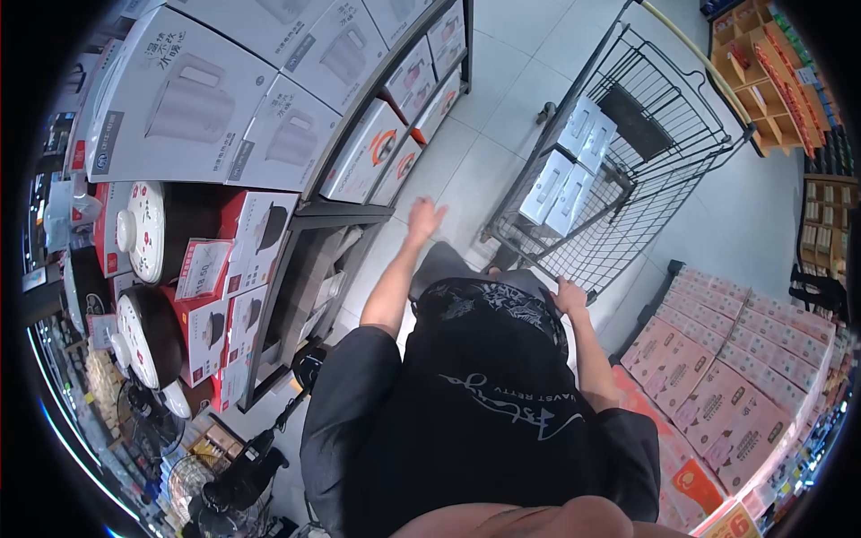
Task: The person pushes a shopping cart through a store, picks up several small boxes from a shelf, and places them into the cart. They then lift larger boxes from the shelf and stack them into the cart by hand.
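My left hand is over the floor beside the shelf rack, with its fingers apart and nothing held; it looks slightly blurred. My right hand is closed on the near corner of a wire shopping cart, at the basket's edge. Inside the cart lie several pale white-and-blue boxes, grouped on the left side of the basket. A yellow bar runs along the cart's far upper end.
Kettle boxes fill the upper left shelves, with lidded pots and red boxes below. Stacked pink cartons stand at the right. A wooden display rack is at the upper right. Fans are at the lower left.
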A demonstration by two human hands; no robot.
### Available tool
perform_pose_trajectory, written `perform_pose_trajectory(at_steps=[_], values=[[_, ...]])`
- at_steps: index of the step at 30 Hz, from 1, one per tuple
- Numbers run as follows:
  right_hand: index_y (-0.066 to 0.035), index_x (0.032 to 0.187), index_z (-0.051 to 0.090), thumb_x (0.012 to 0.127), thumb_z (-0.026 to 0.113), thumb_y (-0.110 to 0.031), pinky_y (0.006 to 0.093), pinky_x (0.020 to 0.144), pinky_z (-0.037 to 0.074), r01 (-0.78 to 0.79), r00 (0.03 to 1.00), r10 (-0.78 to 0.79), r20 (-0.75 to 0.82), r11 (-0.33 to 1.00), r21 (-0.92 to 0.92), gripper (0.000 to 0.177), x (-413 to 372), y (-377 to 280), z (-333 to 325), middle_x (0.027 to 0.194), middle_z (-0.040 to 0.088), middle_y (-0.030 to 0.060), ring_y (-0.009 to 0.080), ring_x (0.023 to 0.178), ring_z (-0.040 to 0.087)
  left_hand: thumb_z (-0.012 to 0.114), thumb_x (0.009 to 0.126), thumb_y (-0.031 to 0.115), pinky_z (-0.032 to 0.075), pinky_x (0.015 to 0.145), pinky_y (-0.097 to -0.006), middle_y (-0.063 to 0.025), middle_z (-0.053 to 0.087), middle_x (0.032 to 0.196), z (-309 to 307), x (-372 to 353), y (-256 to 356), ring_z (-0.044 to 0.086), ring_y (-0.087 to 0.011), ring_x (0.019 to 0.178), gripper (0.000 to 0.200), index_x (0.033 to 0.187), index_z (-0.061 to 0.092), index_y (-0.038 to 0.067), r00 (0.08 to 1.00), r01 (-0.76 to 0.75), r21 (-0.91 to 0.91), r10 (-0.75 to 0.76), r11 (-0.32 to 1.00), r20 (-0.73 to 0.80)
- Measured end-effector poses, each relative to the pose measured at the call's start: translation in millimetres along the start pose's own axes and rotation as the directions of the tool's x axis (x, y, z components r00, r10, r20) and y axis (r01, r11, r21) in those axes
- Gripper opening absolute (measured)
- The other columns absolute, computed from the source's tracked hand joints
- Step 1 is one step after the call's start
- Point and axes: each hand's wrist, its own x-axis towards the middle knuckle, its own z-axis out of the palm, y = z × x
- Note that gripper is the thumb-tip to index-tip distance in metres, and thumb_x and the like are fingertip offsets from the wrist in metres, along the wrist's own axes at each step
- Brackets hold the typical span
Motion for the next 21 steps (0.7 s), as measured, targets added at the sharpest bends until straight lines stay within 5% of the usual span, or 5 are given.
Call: perform_pose_trajectory(at_steps=[5, 8, 11, 15, 21], values=[[-0.011, 0.116, 0.053, 0.083, 0.060, -0.039, 0.0472, 0.080, 0.051, 0.041, 0.998, -0.041, 0.056, 0.999, 0.007, 0.044, 1, 14, -25, 0.105, 0.063, 0.0194, 0.0385, 0.096, 0.062, 0.068, 0.078, 0.041, 0.039, 0.093, -0.0456, -0.0235, 0.048, 0.114, -115, 21, -53, 0.047, -0.0382, 0.110, 0.062, 0.114, 0.048, -0.005, 0.946, 0.239, 0.171, -0.189, 0.956, -0.265], [-0.013, 0.119, 0.053, 0.083, 0.059, -0.037, 0.0467, 0.082, 0.050, 0.043, 0.994, -0.042, 0.104, 0.999, -0.004, 0.043, 9, 15, -28, 0.107, 0.062, 0.0189, 0.0379, 0.098, 0.061, 0.069, 0.076, 0.043, 0.033, 0.099, -0.0463, -0.0248, 0.045, 0.120, -137, 46, -75, 0.044, -0.0386, 0.113, 0.075, 0.124, 0.040, -0.007, 0.906, 0.221, 0.340, -0.063, 0.914, -0.419], [-0.017, 0.126, 0.050, 0.081, 0.058, -0.035, 0.0478, 0.088, 0.048, 0.007, 0.987, -0.015, 0.157, 0.998, 0.056, 0.049, 24, 23, -21, 0.116, 0.060, 0.0195, 0.0373, 0.104, 0.059, 0.070, 0.074, 0.046, 0.028, 0.102, -0.0474, -0.0252, 0.044, 0.124, -149, 77, -75, 0.041, -0.0381, 0.117, 0.084, 0.129, 0.035, -0.007, 0.945, 0.273, 0.308, -0.193, 0.911, -0.266], [-0.014, 0.130, 0.047, 0.082, 0.058, -0.036, 0.0470, 0.091, 0.046, 0.003, 0.993, -0.022, 0.118, 0.987, 0.162, 0.054, 39, 16, -17, 0.116, 0.058, 0.0227, 0.0391, 0.107, 0.056, 0.067, 0.075, 0.051, 0.042, 0.091, -0.0494, -0.0245, 0.055, 0.115, -182, 118, -79, 0.053, -0.0380, 0.111, 0.079, 0.130, 0.040, 0.001, 0.906, 0.421, 0.172, -0.423, 0.890, -0.031], [-0.005, 0.127, 0.048, 0.082, 0.061, -0.030, 0.0422, 0.094, 0.044, -0.021, 0.997, -0.006, 0.081, 0.945, 0.326, 0.053, 55, -20, -43, 0.116, 0.058, 0.0230, 0.0374, 0.109, 0.056, 0.055, 0.075, 0.065, 0.036, 0.102, -0.0463, -0.0213, 0.047, 0.134, -150, 191, -157, 0.044, -0.0378, 0.124, 0.085, 0.137, 0.041, 0.008, 0.908, 0.419, 0.050, -0.419, 0.907, 0.000]])
